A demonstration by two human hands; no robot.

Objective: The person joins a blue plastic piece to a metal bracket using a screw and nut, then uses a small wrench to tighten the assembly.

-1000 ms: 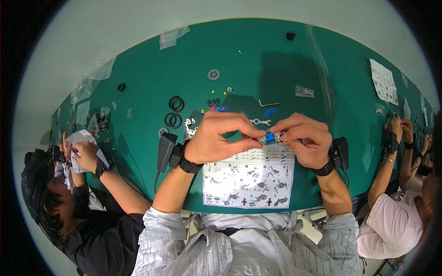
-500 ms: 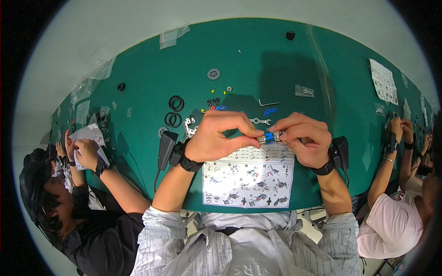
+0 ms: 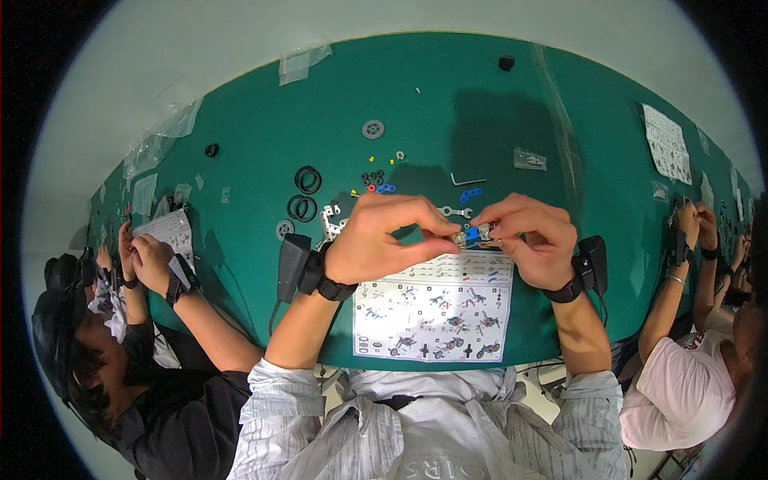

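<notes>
My left hand (image 3: 388, 236) and my right hand (image 3: 532, 240) meet above the green table (image 3: 448, 104), pinching a small silver and blue metal assembly (image 3: 470, 236) between the fingertips. Both wrists carry black bands with small black boxes. Under my hands lies a white instruction sheet (image 3: 436, 308) with printed diagrams. Just beyond my fingers sit a small silver spanner (image 3: 454, 212), a blue strip piece (image 3: 470, 194) and a perforated silver bracket (image 3: 332, 222).
Black rubber rings (image 3: 304, 192), a grey wheel (image 3: 373, 128), small coloured parts (image 3: 380, 172), an L-shaped key (image 3: 466, 181) and a clear bag (image 3: 530, 159) lie farther out. A person on my left holds a paper (image 3: 168, 232); another person's arms (image 3: 688, 264) work on my right.
My hands stay together on the small assembly, with only slight finger shifts. The person on my left has moved their paper and hands a little.
</notes>
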